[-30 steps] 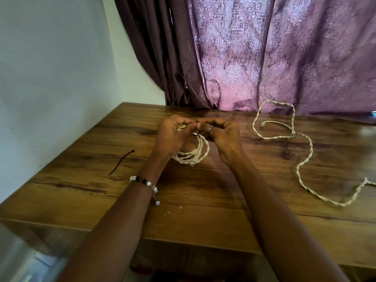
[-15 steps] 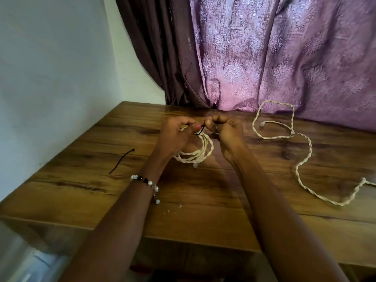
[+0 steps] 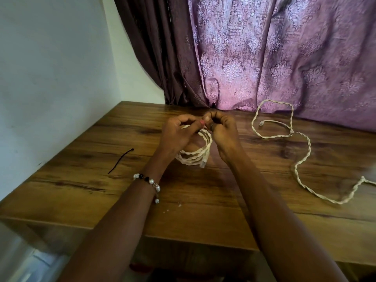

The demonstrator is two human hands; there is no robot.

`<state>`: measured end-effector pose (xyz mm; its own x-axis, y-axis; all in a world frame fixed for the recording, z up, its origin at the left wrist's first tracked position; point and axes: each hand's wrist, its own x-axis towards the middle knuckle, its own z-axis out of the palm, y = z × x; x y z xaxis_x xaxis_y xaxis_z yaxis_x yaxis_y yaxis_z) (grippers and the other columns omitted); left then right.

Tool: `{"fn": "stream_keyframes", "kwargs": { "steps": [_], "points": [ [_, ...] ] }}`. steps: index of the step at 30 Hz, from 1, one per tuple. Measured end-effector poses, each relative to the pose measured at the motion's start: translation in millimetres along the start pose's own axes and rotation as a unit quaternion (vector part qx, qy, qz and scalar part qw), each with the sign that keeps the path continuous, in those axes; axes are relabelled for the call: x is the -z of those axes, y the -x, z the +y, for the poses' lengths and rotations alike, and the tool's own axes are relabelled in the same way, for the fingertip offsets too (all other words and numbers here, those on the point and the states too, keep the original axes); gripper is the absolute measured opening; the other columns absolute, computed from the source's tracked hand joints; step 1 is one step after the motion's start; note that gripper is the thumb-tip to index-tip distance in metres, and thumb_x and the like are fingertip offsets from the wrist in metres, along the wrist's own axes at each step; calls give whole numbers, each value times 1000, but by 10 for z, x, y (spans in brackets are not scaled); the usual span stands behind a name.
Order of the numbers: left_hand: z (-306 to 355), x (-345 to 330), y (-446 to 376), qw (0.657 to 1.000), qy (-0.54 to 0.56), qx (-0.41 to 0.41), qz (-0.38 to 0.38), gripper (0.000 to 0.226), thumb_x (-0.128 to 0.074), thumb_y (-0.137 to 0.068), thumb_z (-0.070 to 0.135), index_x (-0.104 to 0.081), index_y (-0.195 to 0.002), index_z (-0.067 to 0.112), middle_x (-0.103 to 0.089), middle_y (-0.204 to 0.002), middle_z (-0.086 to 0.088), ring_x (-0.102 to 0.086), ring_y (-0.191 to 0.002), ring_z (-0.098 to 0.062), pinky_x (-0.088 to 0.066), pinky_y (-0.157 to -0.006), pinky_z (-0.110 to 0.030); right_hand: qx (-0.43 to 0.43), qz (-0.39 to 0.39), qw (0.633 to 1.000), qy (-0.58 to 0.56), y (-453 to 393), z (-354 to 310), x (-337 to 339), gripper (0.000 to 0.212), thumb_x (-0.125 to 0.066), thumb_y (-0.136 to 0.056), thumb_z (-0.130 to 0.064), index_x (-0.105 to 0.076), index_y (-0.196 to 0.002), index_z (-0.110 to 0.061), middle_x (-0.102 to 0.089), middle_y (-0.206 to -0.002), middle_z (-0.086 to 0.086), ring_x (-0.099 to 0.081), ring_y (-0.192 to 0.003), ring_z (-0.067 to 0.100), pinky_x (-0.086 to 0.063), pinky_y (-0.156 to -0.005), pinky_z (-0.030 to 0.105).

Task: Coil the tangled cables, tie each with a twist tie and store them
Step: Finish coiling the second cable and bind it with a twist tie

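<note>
A cream twisted cable wound into a small coil (image 3: 195, 156) hangs between my hands above the middle of the wooden table (image 3: 203, 192). My left hand (image 3: 179, 135) grips the coil's left side. My right hand (image 3: 221, 129) pinches at the coil's top, fingertips meeting those of the left hand; a dark bit, maybe a tie, shows between them. A connector dangles at the coil's bottom. A second cream cable (image 3: 301, 151) lies loose and snaking on the table to the right. A black twist tie (image 3: 121, 160) lies on the table to the left.
A white wall runs along the table's left side. A purple patterned curtain (image 3: 264, 58) hangs behind the far edge. Small crumbs lie near the front edge. The loose cable runs off the right border of the view.
My right hand pulled slightly away from the left half a second ago, then came back so the fingertips meet again at the coil's top. The coil stays in hand.
</note>
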<state>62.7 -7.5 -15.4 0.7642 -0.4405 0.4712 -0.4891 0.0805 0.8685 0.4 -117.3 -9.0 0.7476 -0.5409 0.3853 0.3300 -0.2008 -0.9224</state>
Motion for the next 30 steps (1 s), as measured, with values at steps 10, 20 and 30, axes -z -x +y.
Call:
{"fn": "stream_keyframes", "kwargs": {
  "steps": [10,20,30],
  "points": [
    [-47,-20,-15,999,-20,-15,31,18,-71,-78,10,-70,-73,27,-69,-73,18,-63,-73,3,-51,-70,-21,8,26,998,-54,16,-1,-37,23,-48,-90,10,-56,-76,-6,-61,-78,14,-60,-81,26,-53,-78,36],
    [-92,-62,-10,983,-146,-115,10,4,-72,-75,8,-68,-78,7,-65,-76,8,-60,-70,-7,-45,-65,-23,-8,75,996,-48,-30,-21,-3,30,-47,-89,13,-56,-70,-8,-55,-62,6,-51,-55,10,-44,-60,26],
    [-166,-33,-29,937,-272,-218,-15,17,-62,-81,20,-61,-88,5,-56,-82,-9,-53,-73,-21,-36,-61,-29,26,82,996,37,8,-45,-18,24,-55,-79,5,-64,-69,-15,-66,-74,17,-61,-71,27,-54,-76,49]
  ]
}}
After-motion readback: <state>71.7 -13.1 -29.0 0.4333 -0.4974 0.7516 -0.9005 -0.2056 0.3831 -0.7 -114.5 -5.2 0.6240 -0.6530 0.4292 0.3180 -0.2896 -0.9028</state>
